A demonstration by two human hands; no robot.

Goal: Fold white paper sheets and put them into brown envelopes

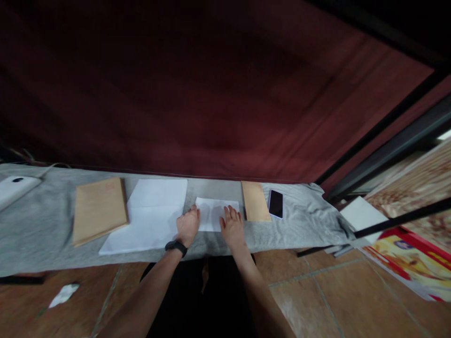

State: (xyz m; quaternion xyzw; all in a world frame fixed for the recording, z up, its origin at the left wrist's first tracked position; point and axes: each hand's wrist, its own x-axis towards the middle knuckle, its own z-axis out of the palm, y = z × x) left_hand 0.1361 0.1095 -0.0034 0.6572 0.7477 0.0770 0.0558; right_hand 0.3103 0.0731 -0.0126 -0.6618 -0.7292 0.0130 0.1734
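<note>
Grey cloth [303, 230], dark-red curtain [197, 117] behind; left hand [188, 226] curled, grip unclear; right hand [232, 227] flat on paper [211, 217].

I classify this site as a domestic interior, probably a home; I cannot determine the room type. Indicators on my feed are as follows. Furnishing: a narrow desk [52, 253], draped in a wrinkled grey cloth [296, 234]. Rear boundary: a dark red curtain [176, 108], hung directly behind the desk. Floor: square brown tiles [331, 295] with pale joints. Right side: black bars [380, 126] and a red-and-yellow printed carton [412, 256] below them. Desk contents, consistent with a home writing corner: kraft envelopes [100, 209], white paper sheets [213, 213] and a smartphone [276, 204].
</note>
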